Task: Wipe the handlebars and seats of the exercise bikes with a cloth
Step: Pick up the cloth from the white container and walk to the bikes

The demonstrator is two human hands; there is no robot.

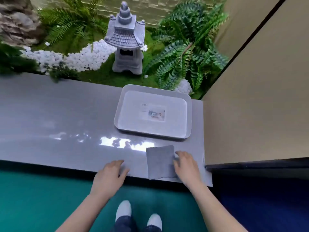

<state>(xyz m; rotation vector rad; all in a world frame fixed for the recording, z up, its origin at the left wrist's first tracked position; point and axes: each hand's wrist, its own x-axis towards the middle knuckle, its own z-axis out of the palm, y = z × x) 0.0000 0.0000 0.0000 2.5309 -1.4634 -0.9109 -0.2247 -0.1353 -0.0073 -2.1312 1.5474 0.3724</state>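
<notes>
Cloth (pixel 160 162) lying flat at the tabletop (pixel 50 114) near edge, 6 o'clock of tray (pixel 155 89). Right grip (pixel 186 164) at its 3 o'clock, fingers loose, touching the edge, nothing clasped, probably lining up a pickup. Left grip (pixel 112 171) at 9 o'clock, flat, empty, likely bracing. No bikes visible.

Can't read the label (pixel 153 113) in the tray (pixel 189 114) from my end, print's too small + soft. Right hand (pixel 187 166) covers the cloth (pixel 159 162)'s right edge, so idk if it's pinching or just resting (fingertips blur into the fabric). Left hand (pixel 108 174) fingertips are smeared too. Rock (pixel 15 20) is cut off top-left, jeans (pixel 123 223) by the bottom edge.
</notes>
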